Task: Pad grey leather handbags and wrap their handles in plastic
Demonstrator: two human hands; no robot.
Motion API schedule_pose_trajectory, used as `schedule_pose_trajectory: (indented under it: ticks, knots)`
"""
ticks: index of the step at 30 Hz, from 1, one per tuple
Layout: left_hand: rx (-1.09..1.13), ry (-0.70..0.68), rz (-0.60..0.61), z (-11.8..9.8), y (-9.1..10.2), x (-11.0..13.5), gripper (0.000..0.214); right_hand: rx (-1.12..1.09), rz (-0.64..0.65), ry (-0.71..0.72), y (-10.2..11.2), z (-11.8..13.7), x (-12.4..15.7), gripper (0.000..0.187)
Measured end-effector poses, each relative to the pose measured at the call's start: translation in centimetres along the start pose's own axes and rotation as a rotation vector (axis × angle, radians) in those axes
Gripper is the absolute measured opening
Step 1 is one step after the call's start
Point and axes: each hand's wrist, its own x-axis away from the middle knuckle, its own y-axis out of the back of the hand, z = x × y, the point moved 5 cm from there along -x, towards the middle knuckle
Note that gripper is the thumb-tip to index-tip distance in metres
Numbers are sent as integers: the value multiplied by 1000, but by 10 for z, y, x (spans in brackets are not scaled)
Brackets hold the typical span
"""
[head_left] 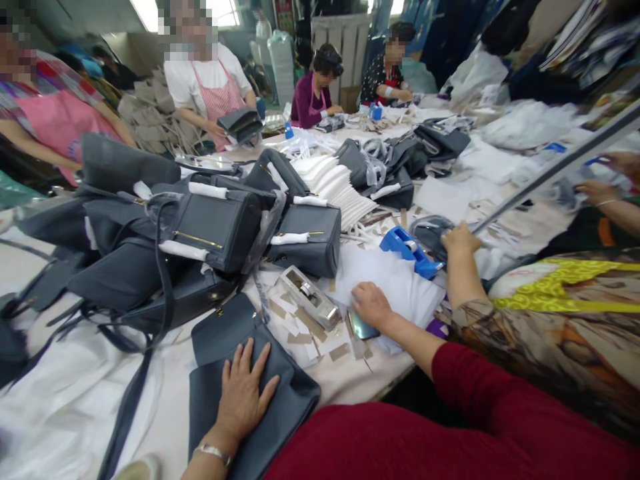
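A dark grey handbag lies flat at the front of the table, with a small gold-coloured emblem on its upper part. My left hand rests on it palm down, fingers spread, a metal bracelet at the wrist. To the right, a stack of thin white paper lies beside a tape dispenser. My right hand is on the left part of this stack, its fingers bent and together on the paper. A phone lies partly beneath that hand.
Several grey handbags with white-wrapped handles are piled behind. White padded sheets, a blue tape dispenser and paper scraps lie around. A co-worker's hand is close on my right. Other people work across the table.
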Motion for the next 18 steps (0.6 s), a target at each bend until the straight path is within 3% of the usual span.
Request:
schedule_pose_trajectory:
  ticks: [1,7,12,15,18]
  knots:
    - [1,0,-5,1,-1,0,61,-87,-14,-38,0,-4,-1,14]
    - [10,-6,-29,5,-3,0,61,-356,-178,-226,22,-39,1,22]
    - [12,-4,-34,6,-4,1,60,-938,-469,-461,50,-65,12,22]
    - [20,-2,-41,6,-5,2,60,-1352,-395,-442,54,-51,9,16]
    - [44,-1,-45,7,-4,3,60,-1748,-202,-330,53,-2,5,16]
